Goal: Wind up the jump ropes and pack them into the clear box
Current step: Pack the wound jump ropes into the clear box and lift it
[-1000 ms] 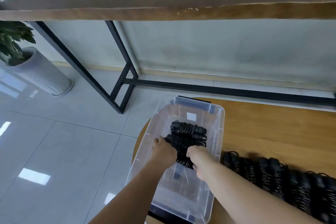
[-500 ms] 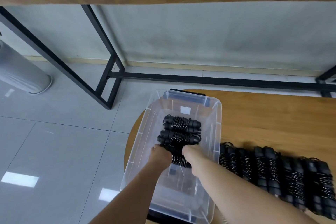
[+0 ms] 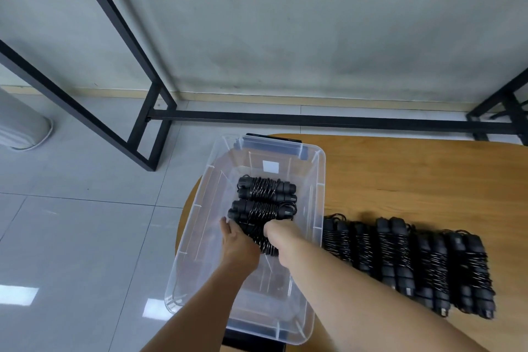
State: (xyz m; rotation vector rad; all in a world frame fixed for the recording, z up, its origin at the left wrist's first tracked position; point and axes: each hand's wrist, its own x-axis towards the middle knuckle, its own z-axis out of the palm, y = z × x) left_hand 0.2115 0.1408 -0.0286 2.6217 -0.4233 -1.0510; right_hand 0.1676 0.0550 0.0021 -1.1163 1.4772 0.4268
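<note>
- Both forearms reach forward and down into the clear box, which stands at the left end of the wooden tabletop, its left side overhanging the rounded edge
- The left hand lies knuckles up at the left end of a wound jump rope; its fingers bend down over the bundle's end, and the grip appears to be closed on it, though the fingertips are hidden
- The right hand is at the bundle's right end, fingers curled under and out of sight; its grip looks closed on the same bundle
- The held bundle is black, cord coiled round its paired handles, lying crosswise low in the box
- Two more wound ropes lie just beyond it on the box floor, parallel and touching; the near half of the box holds no bundles
- A row of wound black ropes lies side by side on the tabletop just right of the box
</note>
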